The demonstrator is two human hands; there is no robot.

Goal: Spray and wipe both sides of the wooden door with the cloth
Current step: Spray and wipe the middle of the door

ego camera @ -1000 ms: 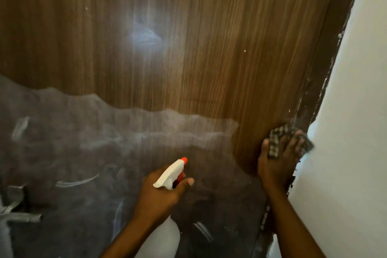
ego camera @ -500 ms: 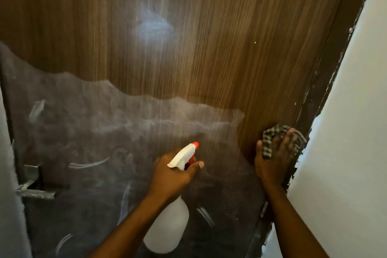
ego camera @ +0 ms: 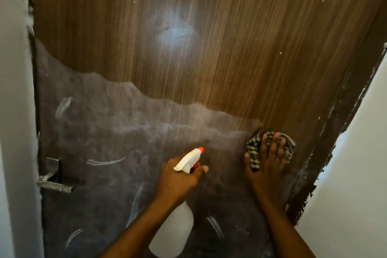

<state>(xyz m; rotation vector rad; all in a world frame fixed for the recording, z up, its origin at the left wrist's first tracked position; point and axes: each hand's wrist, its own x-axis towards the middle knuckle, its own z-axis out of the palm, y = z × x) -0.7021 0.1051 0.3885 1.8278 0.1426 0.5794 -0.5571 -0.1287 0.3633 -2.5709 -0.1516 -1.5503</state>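
The wooden door [ego camera: 219, 48] fills the view; its upper part is clean brown grain, its lower part dull grey with a dusty film and white streaks. My left hand [ego camera: 178, 180] grips a white spray bottle [ego camera: 173, 230] by the neck, its orange-tipped nozzle [ego camera: 200, 150] pointing at the door. My right hand [ego camera: 267, 163] presses a checked cloth [ego camera: 254, 153] flat against the door with spread fingers, at the boundary between the clean and grey areas near the door's right edge.
A metal door handle [ego camera: 52, 180] sticks out at the lower left. A dark, paint-flecked door frame [ego camera: 326, 153] runs down the right, with a white wall [ego camera: 356, 174] beyond it. Another white wall [ego camera: 14, 111] borders the left edge.
My right hand and the cloth have slid left from the door's right edge onto the panel. The view has shifted, bringing the left wall and handle further in.
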